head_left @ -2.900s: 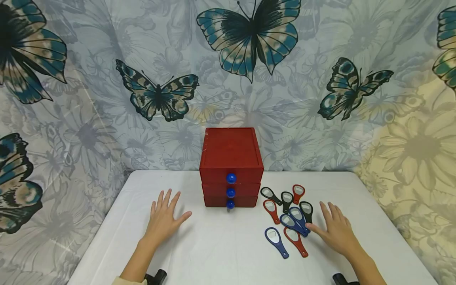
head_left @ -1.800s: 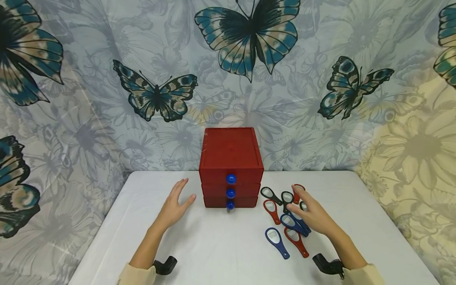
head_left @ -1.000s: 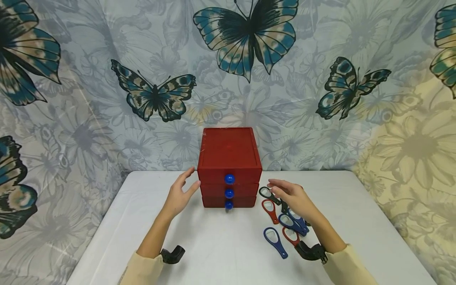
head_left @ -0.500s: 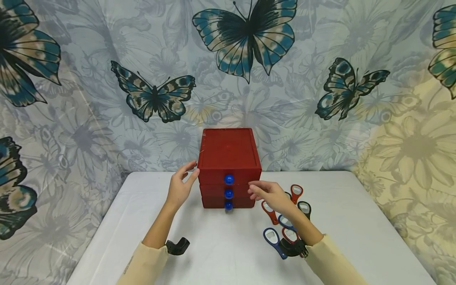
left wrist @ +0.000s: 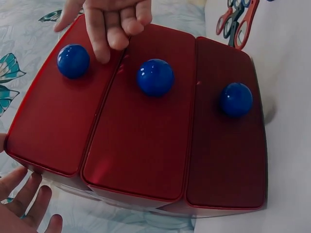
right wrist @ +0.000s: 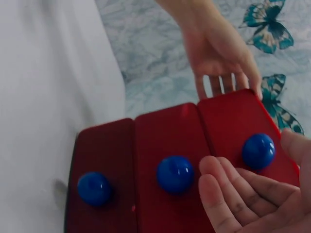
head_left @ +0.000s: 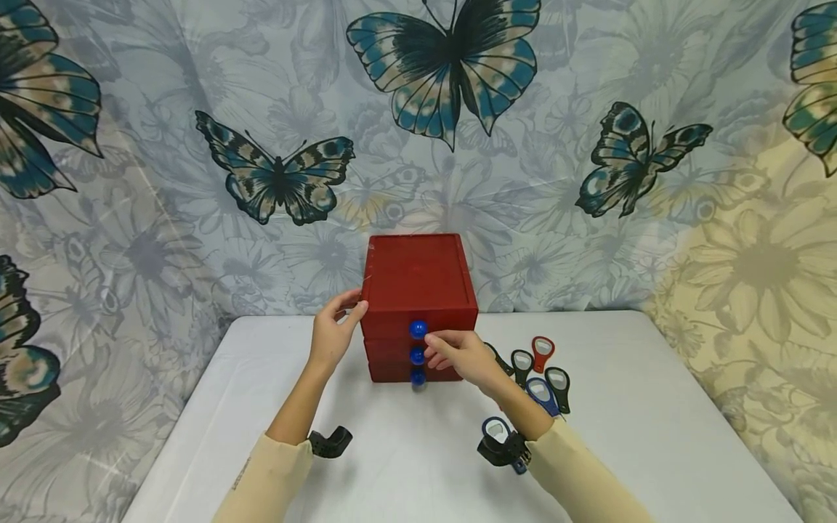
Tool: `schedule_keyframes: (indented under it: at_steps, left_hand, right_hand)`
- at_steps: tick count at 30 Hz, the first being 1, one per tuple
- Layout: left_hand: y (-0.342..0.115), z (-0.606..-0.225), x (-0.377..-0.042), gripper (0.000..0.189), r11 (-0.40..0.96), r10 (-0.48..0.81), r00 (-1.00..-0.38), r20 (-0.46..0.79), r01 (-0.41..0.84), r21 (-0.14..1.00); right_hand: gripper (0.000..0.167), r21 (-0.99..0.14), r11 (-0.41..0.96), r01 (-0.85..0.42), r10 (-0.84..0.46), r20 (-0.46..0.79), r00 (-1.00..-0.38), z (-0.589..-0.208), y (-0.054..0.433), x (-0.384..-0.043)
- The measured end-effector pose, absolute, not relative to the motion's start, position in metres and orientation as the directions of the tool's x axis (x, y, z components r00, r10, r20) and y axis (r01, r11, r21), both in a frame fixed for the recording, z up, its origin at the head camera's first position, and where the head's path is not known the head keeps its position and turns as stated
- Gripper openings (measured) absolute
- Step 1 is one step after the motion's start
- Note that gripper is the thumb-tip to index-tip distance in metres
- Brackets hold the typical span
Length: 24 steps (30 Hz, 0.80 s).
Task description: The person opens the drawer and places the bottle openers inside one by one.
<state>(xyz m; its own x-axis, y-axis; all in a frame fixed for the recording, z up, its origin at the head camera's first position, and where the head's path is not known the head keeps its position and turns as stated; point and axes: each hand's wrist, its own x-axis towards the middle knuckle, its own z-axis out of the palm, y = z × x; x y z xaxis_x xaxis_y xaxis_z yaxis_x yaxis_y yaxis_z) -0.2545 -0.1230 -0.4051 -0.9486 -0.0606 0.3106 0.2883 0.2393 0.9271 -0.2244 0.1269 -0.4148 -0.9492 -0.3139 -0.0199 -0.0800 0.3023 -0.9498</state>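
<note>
A red three-drawer box (head_left: 418, 272) stands at the back of the white table, its drawers flush. Each drawer front carries a round blue knob: top (head_left: 418, 330), middle (head_left: 417, 356) and bottom (head_left: 418, 378). My left hand (head_left: 332, 334) is at the box's upper left edge, thumb by the front corner and fingers along the side, as the right wrist view shows. My right hand (head_left: 461, 356) hovers before the drawer fronts, fingertips close to the top and middle knobs. In the left wrist view, its fingers (left wrist: 116, 36) are loosely bent and hold nothing.
Right of the box lie several flat handled pieces with oval openings, among them a red one (head_left: 543, 354), a black one (head_left: 558, 388) and a blue one (head_left: 541, 394). My right forearm covers part of the group. A butterfly-patterned cloth (head_left: 281, 276) hangs behind the table.
My right hand has travelled left from over the handled pieces to the drawer knobs. My left hand has moved in from the table's left to the box's side.
</note>
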Motion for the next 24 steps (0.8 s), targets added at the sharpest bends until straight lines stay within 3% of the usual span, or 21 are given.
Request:
schedule_keyframes:
  at_steps: [13, 24]
  left_hand:
    - [-0.123, -0.404, -0.255, 0.036, 0.195, -0.045, -0.960, 0.277, 0.263, 0.945]
    - [-0.127, -0.395, -0.256, 0.034, 0.206, -0.007, -0.975, 0.220, 0.214, 0.955]
  right_hand:
    - [0.041, -0.983, 0.186, 0.000, -0.125, -0.023, -0.992, -0.414, 0.096, -0.227]
    - [0.037, -0.982, 0.190, 0.007, -0.083, -0.023, -0.996, -0.415, 0.094, -0.227]
